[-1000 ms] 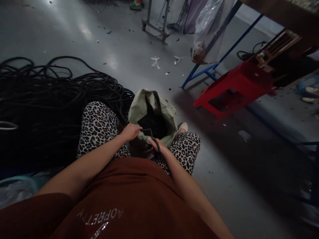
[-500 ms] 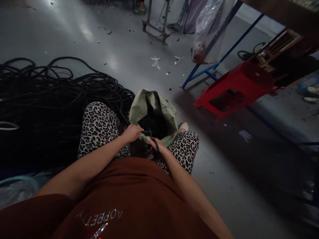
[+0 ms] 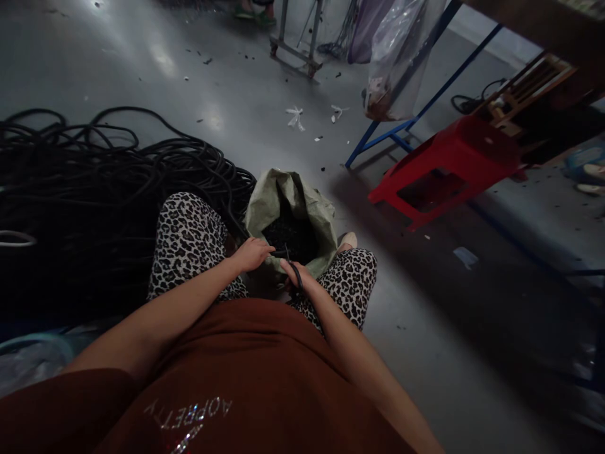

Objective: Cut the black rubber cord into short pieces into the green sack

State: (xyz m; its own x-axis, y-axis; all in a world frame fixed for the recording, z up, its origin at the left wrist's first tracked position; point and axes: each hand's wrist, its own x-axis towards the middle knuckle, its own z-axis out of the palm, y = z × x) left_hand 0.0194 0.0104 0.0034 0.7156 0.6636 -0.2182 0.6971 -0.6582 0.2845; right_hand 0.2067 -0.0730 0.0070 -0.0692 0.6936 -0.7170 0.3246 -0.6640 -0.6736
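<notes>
I sit with a green woven sack (image 3: 289, 195) standing open between my knees, dark small pieces inside it. My left hand (image 3: 252, 253) is closed in a pinch on the end of a thin black cable (image 3: 280, 253) at the sack's near rim. My right hand (image 3: 297, 275) is closed round the dark handles of a pair of scissors (image 3: 292, 268), whose blades point at the cable just beyond my left fingers. Both hands hover over the sack's mouth, almost touching each other.
A big tangled heap of black cable (image 3: 89, 189) covers the floor at my left. A red plastic stool (image 3: 444, 167) lies tipped at the right by a blue metal frame (image 3: 401, 120) with a hanging plastic bag (image 3: 397, 57). Another person's feet (image 3: 253, 11) show at the far top.
My left hand has slid a little to the right along the sack's rim, closer to the scissors. My right hand has barely moved.
</notes>
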